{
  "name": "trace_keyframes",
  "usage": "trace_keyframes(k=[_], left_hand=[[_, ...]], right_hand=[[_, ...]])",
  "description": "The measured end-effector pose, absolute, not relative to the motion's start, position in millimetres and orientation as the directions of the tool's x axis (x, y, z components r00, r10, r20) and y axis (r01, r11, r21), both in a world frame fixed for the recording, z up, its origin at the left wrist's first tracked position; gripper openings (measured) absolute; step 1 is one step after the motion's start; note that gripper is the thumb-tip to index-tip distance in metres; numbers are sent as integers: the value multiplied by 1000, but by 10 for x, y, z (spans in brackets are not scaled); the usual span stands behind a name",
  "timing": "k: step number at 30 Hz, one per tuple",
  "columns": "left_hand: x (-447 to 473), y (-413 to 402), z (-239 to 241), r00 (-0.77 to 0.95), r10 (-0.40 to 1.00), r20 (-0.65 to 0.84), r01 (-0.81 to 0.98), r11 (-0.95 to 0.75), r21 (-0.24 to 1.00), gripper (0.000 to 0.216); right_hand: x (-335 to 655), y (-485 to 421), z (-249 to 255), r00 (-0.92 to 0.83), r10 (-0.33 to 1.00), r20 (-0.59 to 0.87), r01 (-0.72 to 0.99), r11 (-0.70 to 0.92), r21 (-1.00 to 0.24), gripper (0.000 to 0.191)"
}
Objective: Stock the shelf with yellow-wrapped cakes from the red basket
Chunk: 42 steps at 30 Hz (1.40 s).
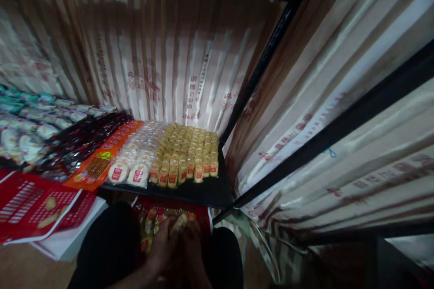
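Note:
Both my hands are low in the view, between my knees, over a red bag (207,216) holding several yellow wrapped snack packs (146,230). My left hand (163,240) has its fingers closed at the side of a pale yellow snack pack (179,222). Against the other side of that pack is my right hand (190,237), its fingers curled in. Dim light and blur hide the fingertips. Just beyond the bag, rows of similar yellow snack packs (183,153) stand on a black shelf (206,192).
Left of the yellow rows lie round white packaged cakes (138,174), an orange packet (98,165), dark wrapped packs (81,142) and white-green packs (30,122). A red printed bag (37,207) rests over a white box (64,239). Black frame bars (294,158) and pleated curtains (162,54) enclose the shelf.

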<state>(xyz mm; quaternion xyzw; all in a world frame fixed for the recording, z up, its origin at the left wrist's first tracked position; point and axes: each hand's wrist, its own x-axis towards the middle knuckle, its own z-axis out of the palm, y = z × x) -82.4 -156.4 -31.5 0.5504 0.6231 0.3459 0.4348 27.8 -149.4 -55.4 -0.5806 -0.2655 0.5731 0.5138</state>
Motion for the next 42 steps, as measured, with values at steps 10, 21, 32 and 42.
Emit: trace_keyframes(k=[10, 21, 32, 42], left_hand=[[-612, -1429, 28, -72, 961, -268, 125, 276, 953, 20], [-527, -1099, 307, -11, 948, -317, -8, 317, 949, 24], [-436, -838, 670, 189, 904, -384, -11, 393, 920, 23], [-388, -519, 774, 265, 685, -679, -30, 709, 704, 20]], right_hand=[[430, -1422, -102, 245, 913, -325, -386, -216, -897, 54], [669, -1387, 107, 320, 938, 134, 375, 5, -927, 44], [1008, -1292, 289, 1, 889, 457, 793, 278, -542, 30], [1141, -1128, 341, -121, 923, 365, 667, 348, -659, 37]])
